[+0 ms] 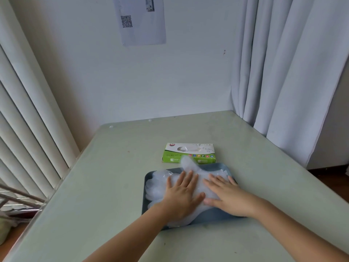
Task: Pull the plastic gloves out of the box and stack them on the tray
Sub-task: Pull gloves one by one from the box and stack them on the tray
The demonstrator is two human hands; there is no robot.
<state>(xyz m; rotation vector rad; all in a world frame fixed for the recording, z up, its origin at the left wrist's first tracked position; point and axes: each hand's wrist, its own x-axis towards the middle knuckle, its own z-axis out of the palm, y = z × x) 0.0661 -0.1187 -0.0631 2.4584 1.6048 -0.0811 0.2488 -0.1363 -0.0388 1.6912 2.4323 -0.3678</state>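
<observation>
We see a blue-grey tray [145, 188] lying on a pale green table [113, 176], and we place everything else from it. On the tray is a loose, crinkled pile of clear plastic gloves [158, 184] that covers most of its floor; the glove fingers fan out toward the tray's left wall. One blurred lobe of plastic rises past the tray's far rim. The left hand [181, 195] lies flat on the middle of the pile with its fingers straight and slightly spread, pointing at the far rim and gripping nothing. The right hand [226, 195] lies flat on the right half of the pile with its fingers also straight and angled toward the tray's left side, its thumb just beside the left hand's thumb. Both forearms reach in over the tray's near edge. Just beyond the far rim, the green and white glove box [188, 153] lies flat on the table with the oval opening in its top facing up; we cannot tell whether box and tray touch. Farther behind the tray, a sheet of paper [139, 19] with a printed code hangs on the wall. Pale curtains [283, 63] hang to the tray's right, vertical blinds [28, 110] to its left, and thin metal bars [18, 197] show low at the left, off the table.
</observation>
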